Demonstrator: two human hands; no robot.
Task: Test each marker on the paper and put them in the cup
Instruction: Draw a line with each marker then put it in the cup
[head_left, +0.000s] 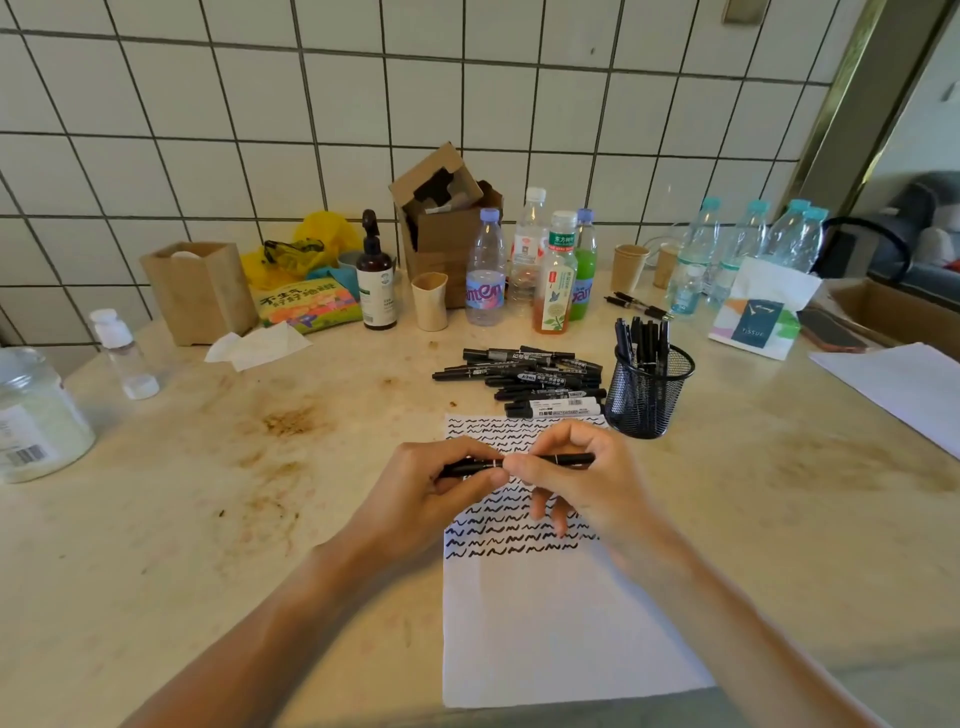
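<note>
Both hands held one black marker (519, 462) level above the scribbled part of the paper (524, 613). The left hand (441, 483) had its fingers curled round one end, and the right hand (566, 467) pinched the barrel between thumb and forefinger, its other fingers hanging loose over the sheet. Whether the cap was on or coming off could not be told, since the fingers covered the join.

The marker looked light and stiff, a smooth plastic barrel likely to be a little slippery (a firm pinch near the cap seam, with the other hand round the body, would probably suit pulling it apart). It should take ordinary handling without harm.

A heap of untested markers (524, 379) lay just beyond the paper's far edge, and the black mesh cup (649, 395) stood just beside the heap, on its right, with several markers already upright in it.

The worktop (260, 519) was pale stone with brown stains, probably hard enough for a dropped marker to roll. Along the white tiled wall (208, 130) stood plastic bottles (485, 270), a cardboard box (447, 218), paper cups (629, 267) and a tissue pack (763, 312).
</note>
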